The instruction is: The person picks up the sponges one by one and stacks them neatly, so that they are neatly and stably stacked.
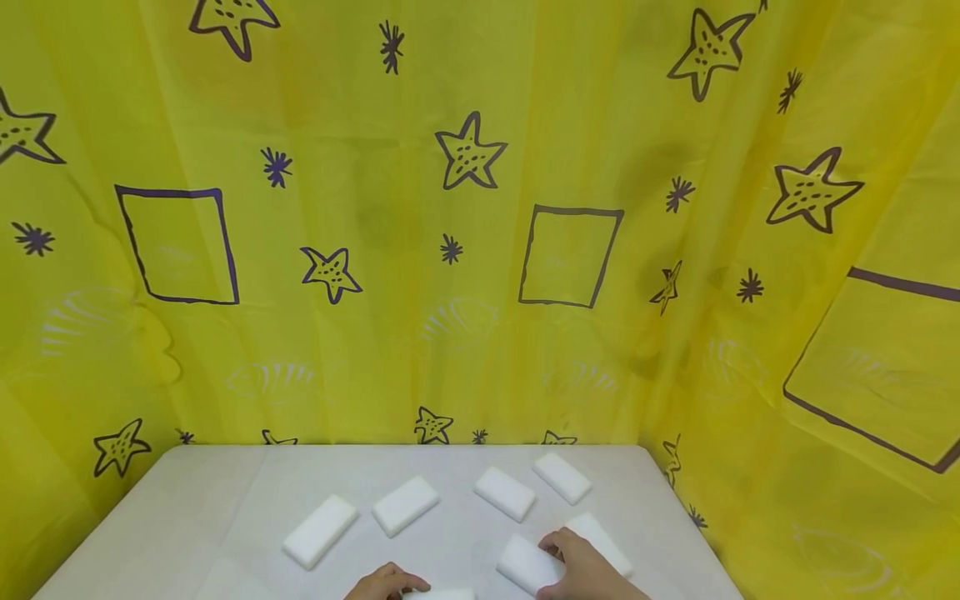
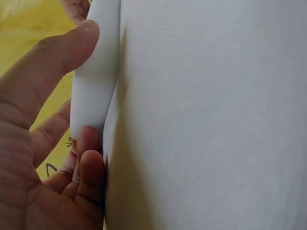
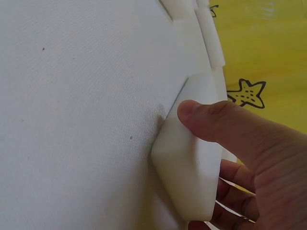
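Note:
White rectangular sponges lie on a pale table. In the head view my left hand (image 1: 386, 582) is at the bottom edge, gripping the end of a sponge (image 1: 442, 594) that the frame cuts off. The left wrist view shows the thumb on that sponge's (image 2: 96, 91) face and fingertips curled at its lower end. To the right, my right hand (image 1: 587, 571) holds another sponge (image 1: 527, 564) by its right end. Seen from the right wrist, the thumb presses one long side of this sponge (image 3: 192, 158), with the other fingers partly hidden behind it.
Beyond the hands lie more sponges: two at left (image 1: 321, 532) (image 1: 405, 505) and two at the back right, one (image 1: 505, 493) left of the other (image 1: 562, 477). Another sponge (image 1: 596, 537) is partly behind my right hand. A yellow starfish-patterned curtain (image 1: 390, 350) borders the table (image 1: 217, 483).

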`<state>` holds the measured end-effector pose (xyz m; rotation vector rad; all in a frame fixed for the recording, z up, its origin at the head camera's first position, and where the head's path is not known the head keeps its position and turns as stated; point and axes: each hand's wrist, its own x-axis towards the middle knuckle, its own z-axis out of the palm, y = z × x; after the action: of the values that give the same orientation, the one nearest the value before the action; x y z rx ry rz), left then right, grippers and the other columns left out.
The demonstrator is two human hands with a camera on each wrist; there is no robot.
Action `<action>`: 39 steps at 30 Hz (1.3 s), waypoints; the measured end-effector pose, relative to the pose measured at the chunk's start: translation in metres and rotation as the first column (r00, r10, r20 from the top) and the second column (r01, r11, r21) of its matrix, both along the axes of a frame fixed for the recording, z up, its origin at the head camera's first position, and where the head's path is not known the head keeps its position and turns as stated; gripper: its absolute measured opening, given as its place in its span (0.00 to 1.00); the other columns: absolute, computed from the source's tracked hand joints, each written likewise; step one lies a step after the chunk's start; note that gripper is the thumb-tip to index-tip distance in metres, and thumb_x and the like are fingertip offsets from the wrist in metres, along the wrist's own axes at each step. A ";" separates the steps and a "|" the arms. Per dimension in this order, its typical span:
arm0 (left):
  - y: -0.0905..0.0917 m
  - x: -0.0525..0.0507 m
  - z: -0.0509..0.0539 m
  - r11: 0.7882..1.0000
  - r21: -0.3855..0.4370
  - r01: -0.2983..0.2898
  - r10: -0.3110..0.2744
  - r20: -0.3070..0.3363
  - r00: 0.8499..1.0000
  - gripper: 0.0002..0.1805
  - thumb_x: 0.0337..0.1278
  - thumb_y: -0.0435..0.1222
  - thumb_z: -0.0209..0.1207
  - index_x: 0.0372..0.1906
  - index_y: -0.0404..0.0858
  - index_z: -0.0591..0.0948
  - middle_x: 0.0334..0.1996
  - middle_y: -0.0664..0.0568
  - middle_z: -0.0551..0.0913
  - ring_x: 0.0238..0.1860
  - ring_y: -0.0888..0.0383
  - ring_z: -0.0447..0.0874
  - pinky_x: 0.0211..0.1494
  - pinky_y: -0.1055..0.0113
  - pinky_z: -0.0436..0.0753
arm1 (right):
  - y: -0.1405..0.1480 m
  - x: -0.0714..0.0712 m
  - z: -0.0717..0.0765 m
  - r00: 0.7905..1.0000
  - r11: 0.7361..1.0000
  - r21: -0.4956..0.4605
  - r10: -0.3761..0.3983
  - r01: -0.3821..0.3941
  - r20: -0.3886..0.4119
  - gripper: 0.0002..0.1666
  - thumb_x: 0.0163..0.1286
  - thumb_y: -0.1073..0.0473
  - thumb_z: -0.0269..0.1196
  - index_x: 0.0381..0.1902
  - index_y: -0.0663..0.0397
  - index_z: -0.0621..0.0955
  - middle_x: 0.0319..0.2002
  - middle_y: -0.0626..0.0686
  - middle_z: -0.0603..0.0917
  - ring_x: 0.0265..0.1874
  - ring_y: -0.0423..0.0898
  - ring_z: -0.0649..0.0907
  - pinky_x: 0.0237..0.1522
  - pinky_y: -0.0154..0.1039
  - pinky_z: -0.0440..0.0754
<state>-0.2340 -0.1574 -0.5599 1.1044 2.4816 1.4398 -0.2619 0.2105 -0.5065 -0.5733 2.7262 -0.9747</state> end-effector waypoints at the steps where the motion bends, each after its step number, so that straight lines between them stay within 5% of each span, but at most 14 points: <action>1: 0.000 0.000 0.000 1.000 -0.003 -0.002 0.002 -0.002 1.000 0.14 0.63 0.36 0.62 0.52 0.38 0.83 0.33 0.61 0.73 0.33 0.76 0.69 0.34 0.73 0.76 | 0.000 0.000 0.000 1.000 1.000 -0.001 -0.001 0.001 0.003 0.31 0.48 0.54 0.78 0.48 0.60 0.79 0.41 0.48 0.78 0.38 0.44 0.77 0.43 0.45 0.79; 39: 0.001 -0.001 -0.004 0.999 -0.042 -0.031 0.029 -0.045 0.999 0.13 0.63 0.37 0.62 0.51 0.39 0.82 0.33 0.62 0.73 0.33 0.77 0.69 0.34 0.73 0.76 | 0.000 0.000 -0.004 1.000 1.000 0.003 0.002 -0.002 -0.006 0.33 0.49 0.53 0.78 0.49 0.60 0.78 0.43 0.48 0.76 0.40 0.44 0.76 0.47 0.46 0.79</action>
<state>-0.2349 -0.1565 -0.5641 1.1088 2.5568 1.3776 -0.2620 0.2104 -0.5109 -0.5794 2.7313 -0.9699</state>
